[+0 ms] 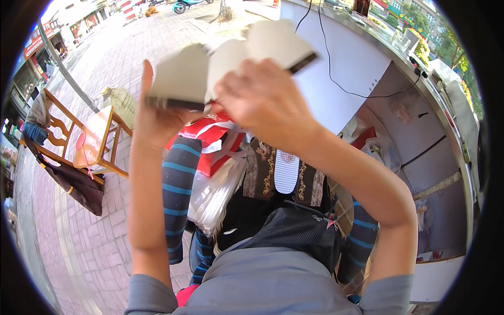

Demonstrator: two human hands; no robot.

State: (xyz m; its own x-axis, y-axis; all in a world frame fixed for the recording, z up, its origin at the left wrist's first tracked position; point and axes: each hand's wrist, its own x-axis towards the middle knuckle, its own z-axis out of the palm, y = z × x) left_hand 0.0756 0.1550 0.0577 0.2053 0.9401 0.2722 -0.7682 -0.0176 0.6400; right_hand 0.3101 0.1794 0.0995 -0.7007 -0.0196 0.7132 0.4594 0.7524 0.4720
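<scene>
View from your head, looking down. You sit outdoors over a pavement of reddish brick (79,247), which runs up toward a street with shopfronts at the upper left. On your left stands a wooden chair (79,142) with dark cloth draped over its frame; on your right curves a white counter (346,63) with a black cable (336,79) hanging down its face and open shelving below. Between your striped trouser legs lie a red bag (212,134) and clear plastic bags (215,194). Raised before you is a piece of pale grey cardboard (231,58), folded into flaps with a dark edge, blurred by motion. Your left hand (152,115) grips its lower left edge, thumb upright behind the flap. Your right hand (262,100) is closed over its middle, fingers curled out of sight.
</scene>
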